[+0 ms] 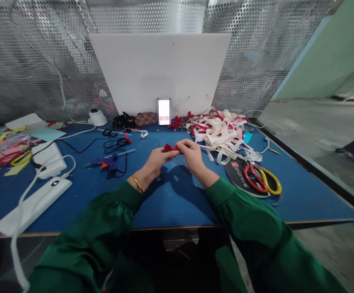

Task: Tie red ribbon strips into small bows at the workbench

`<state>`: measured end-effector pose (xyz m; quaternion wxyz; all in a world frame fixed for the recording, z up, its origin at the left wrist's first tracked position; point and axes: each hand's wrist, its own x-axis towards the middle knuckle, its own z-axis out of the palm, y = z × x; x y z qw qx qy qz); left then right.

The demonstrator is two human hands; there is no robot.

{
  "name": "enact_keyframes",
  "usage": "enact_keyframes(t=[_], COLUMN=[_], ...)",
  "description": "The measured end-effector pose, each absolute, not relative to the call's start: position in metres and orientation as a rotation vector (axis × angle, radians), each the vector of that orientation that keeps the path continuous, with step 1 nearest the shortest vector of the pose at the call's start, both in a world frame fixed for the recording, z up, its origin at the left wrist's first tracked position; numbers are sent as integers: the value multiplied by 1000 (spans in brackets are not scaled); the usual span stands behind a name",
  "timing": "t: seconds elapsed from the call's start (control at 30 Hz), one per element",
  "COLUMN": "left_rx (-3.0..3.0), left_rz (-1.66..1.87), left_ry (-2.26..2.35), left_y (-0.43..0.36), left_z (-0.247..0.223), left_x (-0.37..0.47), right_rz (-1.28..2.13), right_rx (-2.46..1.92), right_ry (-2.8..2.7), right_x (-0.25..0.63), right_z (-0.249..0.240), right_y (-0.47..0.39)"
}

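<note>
A small piece of red ribbon (168, 148) is held between my two hands above the middle of the blue table (171, 207). My left hand (156, 162) pinches its left part, with a gold bracelet at the wrist. At its right end, the fingers of my right hand (191, 154) are closed on the same ribbon, the fingertips of both hands nearly touching. Behind my right hand lies a heap of white and red ribbons (222, 130). To the left of my left hand is a blue glue gun (106, 162).
Scissors with red and yellow handles (258, 179) lie on a black round pad (236, 173) at the right. A white power strip (39, 203) and its cable occupy the left. A white board (164, 69) stands behind, with a bright phone (164, 110) against it.
</note>
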<state>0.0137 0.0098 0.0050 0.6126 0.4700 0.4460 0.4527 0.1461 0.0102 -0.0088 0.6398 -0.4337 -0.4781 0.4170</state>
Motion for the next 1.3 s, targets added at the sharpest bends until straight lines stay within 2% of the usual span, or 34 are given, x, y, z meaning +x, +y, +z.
enact_keyframes(t=[0.17, 0.37, 0.53, 0.73, 1.3], left_rx=[1154, 1110, 1141, 1162, 1331], left_rz=[1044, 1104, 1078, 1250, 1371], left_ry=[992, 1020, 1046, 1037, 1072], left_y=[10, 12, 13, 13, 11], left_z=[5, 1, 4, 5, 7], left_x=[14, 13, 11, 12, 13], right_rz=[869, 1022, 996, 955, 944], right_rx=[-1023, -951, -971, -965, -967], right_ry=[-1170, -1128, -1119, -1119, -1187], right_x=[147, 144, 146, 149, 152], right_z=[-11, -4, -4, -4, 0], right_y=[12, 8, 9, 10, 9])
